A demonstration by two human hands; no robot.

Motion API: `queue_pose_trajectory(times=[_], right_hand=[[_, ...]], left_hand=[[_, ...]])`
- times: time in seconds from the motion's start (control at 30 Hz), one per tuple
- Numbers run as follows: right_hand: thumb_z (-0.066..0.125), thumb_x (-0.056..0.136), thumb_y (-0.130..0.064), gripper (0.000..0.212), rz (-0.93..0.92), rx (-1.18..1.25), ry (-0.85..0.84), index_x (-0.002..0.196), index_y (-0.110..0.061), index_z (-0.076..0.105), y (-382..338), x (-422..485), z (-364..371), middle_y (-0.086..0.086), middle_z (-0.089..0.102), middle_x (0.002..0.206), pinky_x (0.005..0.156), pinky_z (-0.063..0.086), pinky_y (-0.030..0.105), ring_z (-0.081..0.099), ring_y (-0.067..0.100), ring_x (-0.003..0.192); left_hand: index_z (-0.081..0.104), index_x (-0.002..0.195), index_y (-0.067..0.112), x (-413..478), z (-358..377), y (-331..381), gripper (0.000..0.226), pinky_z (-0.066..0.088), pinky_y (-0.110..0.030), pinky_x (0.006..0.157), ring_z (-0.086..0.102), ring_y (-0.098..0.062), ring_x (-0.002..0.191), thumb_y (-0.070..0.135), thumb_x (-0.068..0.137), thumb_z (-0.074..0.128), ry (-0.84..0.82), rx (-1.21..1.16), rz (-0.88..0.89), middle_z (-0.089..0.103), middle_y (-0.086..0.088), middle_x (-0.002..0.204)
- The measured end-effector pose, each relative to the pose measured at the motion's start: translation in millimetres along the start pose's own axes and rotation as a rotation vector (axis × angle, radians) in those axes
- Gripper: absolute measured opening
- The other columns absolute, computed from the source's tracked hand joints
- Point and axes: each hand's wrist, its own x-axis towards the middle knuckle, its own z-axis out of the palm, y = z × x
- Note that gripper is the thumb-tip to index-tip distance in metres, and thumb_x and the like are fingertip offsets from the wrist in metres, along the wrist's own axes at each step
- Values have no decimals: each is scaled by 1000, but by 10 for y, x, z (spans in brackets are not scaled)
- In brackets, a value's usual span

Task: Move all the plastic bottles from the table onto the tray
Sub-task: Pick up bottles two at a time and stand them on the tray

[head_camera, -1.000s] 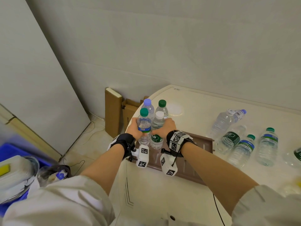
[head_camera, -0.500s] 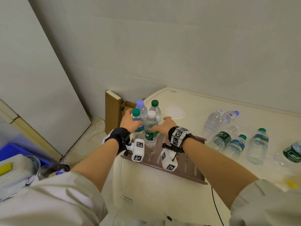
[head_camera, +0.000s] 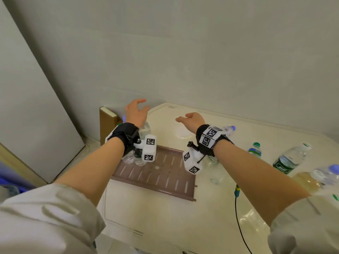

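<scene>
A brown slotted tray (head_camera: 157,178) lies on the cream table near its left edge. Several clear plastic bottles (head_camera: 145,128) stand at the tray's far left corner, mostly hidden behind my left wrist. My left hand (head_camera: 136,112) is raised above them, fingers spread, holding nothing. My right hand (head_camera: 191,119) hovers over the table beyond the tray, also spread and empty. More bottles stay on the table at the right: a green-capped one (head_camera: 255,150), a dark-labelled one (head_camera: 289,158), a blue-capped one (head_camera: 228,129) behind my right wrist.
A yellowish bottle (head_camera: 306,180) and a blurred blue-capped bottle (head_camera: 328,174) lie at the far right. A black cable (head_camera: 238,219) runs down the table's front. Cardboard (head_camera: 106,125) leans against the wall left of the table.
Both hands let go of the bottles they had set on the tray and lifted up and apart. The camera has tilted, so the table sits lower in view.
</scene>
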Motion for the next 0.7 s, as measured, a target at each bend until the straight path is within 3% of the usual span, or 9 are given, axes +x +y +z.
queue_pose_trajectory(times=[0.1,0.4,0.57,0.7], right_hand=[[68,85,-38,63,7,46,75,137,-6,50,138,-41,-459,10,53,141,107,38,34,49,27,130],[66,86,-33,54,141,159,366,132,-6,56,989,-256,-1752,11,59,134,99,42,32,55,27,123],[64,88,-32,54,244,190,458,134,-5,55,1518,-422,-2197,12,58,135,103,41,34,53,29,125],[62,90,-31,53,297,187,459,136,-6,52,1807,-491,-2324,12,57,136,102,39,33,52,29,126]], left_hand=[[55,126,11,-24,376,301,33,35,-25,99,47,-24,129,13,93,52,-83,-41,12,53,-8,135],[61,118,8,-503,1709,954,28,40,-17,83,55,-13,106,10,92,51,-449,-101,103,62,-5,124],[61,116,8,-774,2375,996,26,41,-28,98,57,-21,116,10,91,53,-559,-64,85,62,-8,124],[58,121,7,-936,2728,906,30,39,-27,96,55,-24,118,12,92,52,-592,-25,33,60,-9,127]])
